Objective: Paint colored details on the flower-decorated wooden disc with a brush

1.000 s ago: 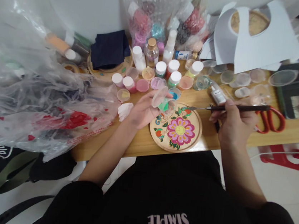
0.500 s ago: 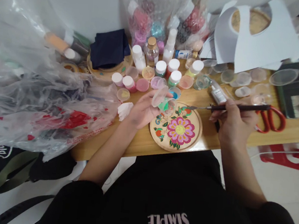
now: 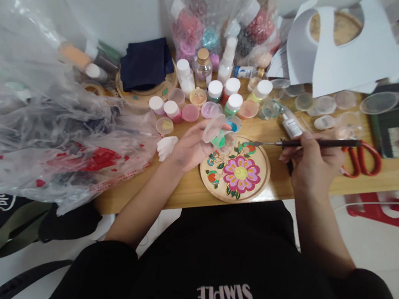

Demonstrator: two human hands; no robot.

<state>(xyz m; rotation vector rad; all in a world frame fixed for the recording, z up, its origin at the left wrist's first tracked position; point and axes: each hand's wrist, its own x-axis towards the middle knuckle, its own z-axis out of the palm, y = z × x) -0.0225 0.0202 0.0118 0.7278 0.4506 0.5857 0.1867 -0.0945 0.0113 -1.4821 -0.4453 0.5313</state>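
Observation:
My left hand (image 3: pixel 192 146) is closed on a small clear plastic cup (image 3: pixel 219 141) with green paint in it, its round lid tipped open. The cup is held over the upper left of a round wooden board (image 3: pixel 205 176). Painted on that board is a large pink and purple flower (image 3: pixel 242 174) with a yellow centre, among smaller orange flowers and green leaves. In my right hand (image 3: pixel 315 162) is a dark-handled palette knife (image 3: pixel 294 143), gripped between thumb and fingers. Its thin blade points left, above the board's upper edge; whether it touches the surface I cannot tell.
Behind the board stand several paint cups (image 3: pixel 190 113) and white-capped jars (image 3: pixel 215 91). A white glue bottle (image 3: pixel 291 125), red-handled scissors (image 3: pixel 369 159) and a dark phone (image 3: pixel 397 121) lie to the right. Crumpled plastic bags (image 3: pixel 77 145) cover the left; crumpled tissue (image 3: pixel 166 148) lies by my left wrist.

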